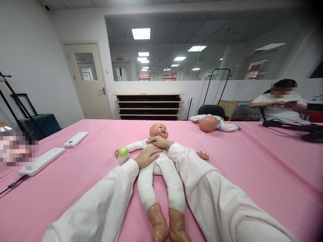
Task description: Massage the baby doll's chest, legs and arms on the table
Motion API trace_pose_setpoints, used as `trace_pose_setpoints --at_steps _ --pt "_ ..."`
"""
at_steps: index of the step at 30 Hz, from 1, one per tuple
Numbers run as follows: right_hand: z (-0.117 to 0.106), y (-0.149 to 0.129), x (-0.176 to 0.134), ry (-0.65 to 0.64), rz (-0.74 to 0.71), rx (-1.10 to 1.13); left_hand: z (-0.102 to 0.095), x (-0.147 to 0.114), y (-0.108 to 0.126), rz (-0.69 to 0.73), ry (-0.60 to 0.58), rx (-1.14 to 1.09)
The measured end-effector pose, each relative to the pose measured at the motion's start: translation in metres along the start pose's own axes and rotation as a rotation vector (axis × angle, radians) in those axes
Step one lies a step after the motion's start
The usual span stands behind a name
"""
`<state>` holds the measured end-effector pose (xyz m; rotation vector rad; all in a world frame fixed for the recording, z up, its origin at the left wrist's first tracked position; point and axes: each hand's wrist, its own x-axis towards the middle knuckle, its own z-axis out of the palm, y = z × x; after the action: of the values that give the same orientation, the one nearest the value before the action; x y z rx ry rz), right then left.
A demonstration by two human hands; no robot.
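Note:
A baby doll (161, 168) with a white cloth body lies on its back on the pink-covered table (83, 181), its head away from me and its feet toward me. My left hand (148, 156) rests flat on the doll's belly, fingers stretched out. Higher up, my right hand (159, 142) lies across the doll's chest just below its chin, fingers extended. Neither hand grips anything. By the doll's arm on the left stands a small white bottle with a green cap (123, 155), close to my left wrist.
Two white power banks (45, 161) lie at the left, one with a cable. Another doll (209, 123) lies at the far table edge. Black straps (290, 127) rest at the far right, near a seated person (280, 104). A black chair (211, 110) stands behind the table.

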<state>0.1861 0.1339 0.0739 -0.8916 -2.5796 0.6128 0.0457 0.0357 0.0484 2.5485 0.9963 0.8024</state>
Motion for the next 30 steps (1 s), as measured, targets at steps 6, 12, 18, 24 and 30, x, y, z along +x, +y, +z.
trace_pose_setpoints --at_steps 6,12,18,24,30 --pt "0.022 0.012 -0.046 0.446 0.001 0.205 0.004 -0.028 -0.003 -0.108 0.140 0.095" --pt "0.016 0.000 -0.048 0.326 -0.035 0.155 -0.006 -0.019 0.028 0.255 0.095 0.399" --pt "-0.001 0.001 -0.016 0.066 -0.021 0.093 0.001 0.015 0.025 0.162 0.154 0.103" --pt "0.020 0.022 -0.034 0.432 -0.002 0.110 0.006 0.019 -0.021 -0.233 0.339 0.055" --pt "0.023 0.030 -0.062 0.407 0.066 -0.164 0.006 0.003 -0.049 -0.603 0.334 0.469"
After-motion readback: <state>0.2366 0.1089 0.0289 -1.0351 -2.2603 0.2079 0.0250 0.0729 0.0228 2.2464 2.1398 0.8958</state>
